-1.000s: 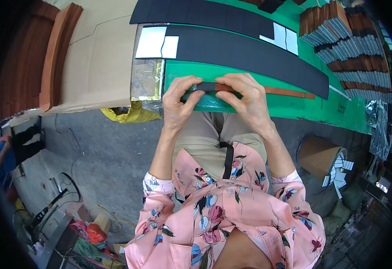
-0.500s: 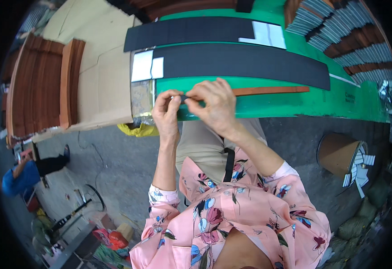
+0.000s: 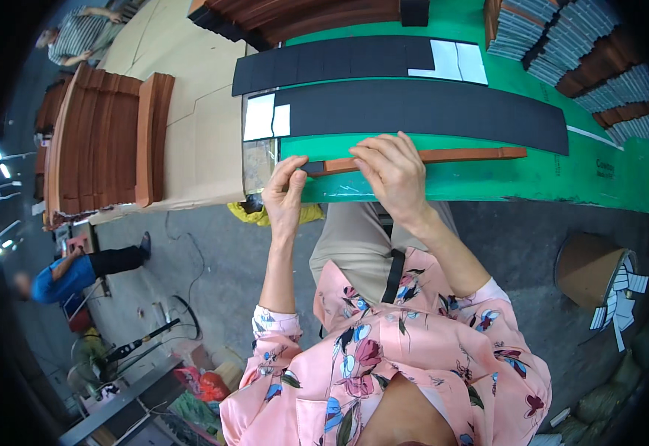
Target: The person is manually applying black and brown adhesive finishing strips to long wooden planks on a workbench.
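A slim reddish-brown strip (image 3: 473,154), apparently wood, lies lengthwise along the near part of the green table top. At its left end sits a small black pad (image 3: 313,168). My left hand (image 3: 286,195) pinches that padded end between thumb and fingers. Farther along, my right hand (image 3: 395,175) has its thumb and curled fingers closed around the strip, hiding a stretch of it. Just beyond lie two long black sheets, a nearer one (image 3: 421,111) and a farther one (image 3: 332,63), each showing white backing at one end.
Stacked brown slats (image 3: 101,141) stand on cardboard (image 3: 205,141) at left. More brown pieces (image 3: 324,18) lie at the back, with grey-edged stacks (image 3: 577,41) far right. A bin (image 3: 588,271) of white scraps stands on the floor. Two other people are at left.
My right hand has moved right, away from my left hand, uncovering the black pad and part of the strip. The whole view has shifted, so the table and its contents appear farther right.
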Demonstrator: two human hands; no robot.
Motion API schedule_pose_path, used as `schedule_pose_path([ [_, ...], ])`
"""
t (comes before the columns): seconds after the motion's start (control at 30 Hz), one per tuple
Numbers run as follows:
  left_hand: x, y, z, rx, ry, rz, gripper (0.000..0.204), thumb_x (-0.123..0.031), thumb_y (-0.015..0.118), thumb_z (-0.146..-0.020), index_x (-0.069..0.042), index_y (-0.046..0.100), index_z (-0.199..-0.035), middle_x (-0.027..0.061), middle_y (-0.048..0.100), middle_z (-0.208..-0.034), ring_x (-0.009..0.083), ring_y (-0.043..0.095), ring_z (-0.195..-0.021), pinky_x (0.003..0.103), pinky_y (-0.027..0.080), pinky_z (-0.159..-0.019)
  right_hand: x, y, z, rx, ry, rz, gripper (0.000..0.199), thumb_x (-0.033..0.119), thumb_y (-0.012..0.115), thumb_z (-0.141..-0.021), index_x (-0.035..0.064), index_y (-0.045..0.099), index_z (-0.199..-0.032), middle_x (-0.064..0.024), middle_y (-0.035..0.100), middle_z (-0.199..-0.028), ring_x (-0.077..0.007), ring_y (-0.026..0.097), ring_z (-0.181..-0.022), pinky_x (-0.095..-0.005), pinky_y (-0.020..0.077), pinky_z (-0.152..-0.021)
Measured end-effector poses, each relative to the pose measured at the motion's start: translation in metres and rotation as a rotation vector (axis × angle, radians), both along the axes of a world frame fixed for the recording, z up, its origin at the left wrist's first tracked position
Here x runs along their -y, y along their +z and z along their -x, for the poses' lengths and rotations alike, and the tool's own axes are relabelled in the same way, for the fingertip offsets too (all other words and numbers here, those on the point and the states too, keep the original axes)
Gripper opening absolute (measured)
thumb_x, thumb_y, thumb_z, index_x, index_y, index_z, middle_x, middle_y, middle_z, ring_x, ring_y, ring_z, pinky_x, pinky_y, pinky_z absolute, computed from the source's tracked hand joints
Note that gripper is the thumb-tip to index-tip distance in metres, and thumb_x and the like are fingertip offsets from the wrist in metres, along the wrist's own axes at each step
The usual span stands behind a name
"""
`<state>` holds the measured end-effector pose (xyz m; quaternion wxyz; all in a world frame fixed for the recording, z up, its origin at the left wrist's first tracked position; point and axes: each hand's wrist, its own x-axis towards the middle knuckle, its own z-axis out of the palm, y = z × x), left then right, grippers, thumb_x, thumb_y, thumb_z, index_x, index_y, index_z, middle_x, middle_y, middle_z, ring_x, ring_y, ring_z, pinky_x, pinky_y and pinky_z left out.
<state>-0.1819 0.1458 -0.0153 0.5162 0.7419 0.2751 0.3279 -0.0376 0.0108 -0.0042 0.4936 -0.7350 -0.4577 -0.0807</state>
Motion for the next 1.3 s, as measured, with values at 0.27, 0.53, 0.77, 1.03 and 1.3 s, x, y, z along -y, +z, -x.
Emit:
schedule_pose_path([
  [0.27, 0.004, -0.001, 0.001, 0.175, 0.012, 0.534, 0.018, -0.015, 0.059, -0.091, -0.006, 0.064, -0.106, 0.0081, 0.063, -0.106, 0.0155, 0.058, -0.099, 0.03, 0.046, -0.085, -0.011, 0.003, 0.013, 0.037, 0.092, -0.017, 0.017, 0.012, 0.072, -0.07, 0.0106, 0.069, -0.087, -0.0003, 0.063, -0.087, -0.0198, 0.059, -0.088, -0.0521, 0.0385, -0.092],
  [0.53, 0.005, 0.003, -0.002, 0.321, 0.011, 0.687, 0.016, -0.013, 0.062, -0.089, -0.003, 0.064, -0.101, 0.0083, 0.064, -0.104, 0.0146, 0.058, -0.095, 0.028, 0.045, -0.081, -0.026, 0.006, 0.018, 0.02, 0.108, -0.015, 0.018, 0.012, 0.075, -0.067, 0.0108, 0.068, -0.084, 0.0004, 0.063, -0.087, -0.0197, 0.059, -0.086, -0.0505, 0.0386, -0.092],
  [0.77, 0.007, 0.009, -0.002, 0.054, 0.089, 0.48, 0.009, -0.005, 0.059, -0.087, -0.002, 0.062, -0.095, 0.0076, 0.063, -0.1, 0.0138, 0.057, -0.093, 0.028, 0.043, -0.086, -0.025, 0.0, 0.02, 0.001, 0.124, 0.0, 0.013, 0.016, 0.072, -0.07, 0.0127, 0.068, -0.082, -0.0004, 0.063, -0.085, -0.0189, 0.059, -0.086, -0.0487, 0.0384, -0.093],
  [1.03, 0.007, 0.015, -0.008, -0.1, -0.038, -0.775, 0.024, -0.001, 0.069, -0.074, -0.005, 0.065, -0.097, 0.01, 0.062, -0.098, 0.0272, 0.059, -0.091, 0.037, 0.043, -0.08, 0.014, 0.021, -0.023, 0.127, 0.081, 0.028, 0.009, 0.016, 0.069, -0.075, 0.0099, 0.068, -0.082, -0.0015, 0.066, -0.084, -0.0205, 0.062, -0.083, -0.0417, 0.0482, -0.08],
  [1.3, -0.011, 0.034, -0.005, -0.1, -0.17, -0.591, 0.023, -0.008, 0.067, -0.08, -0.006, 0.064, -0.102, 0.0103, 0.063, -0.102, 0.0274, 0.057, -0.101, 0.037, 0.041, -0.086, 0.021, 0.014, -0.178, 0.166, -0.131, 0.391, 0.008, 0.017, 0.065, -0.08, 0.0089, 0.066, -0.08, -0.0063, 0.064, -0.077, -0.0273, 0.063, -0.075, -0.0384, 0.0513, -0.064],
])
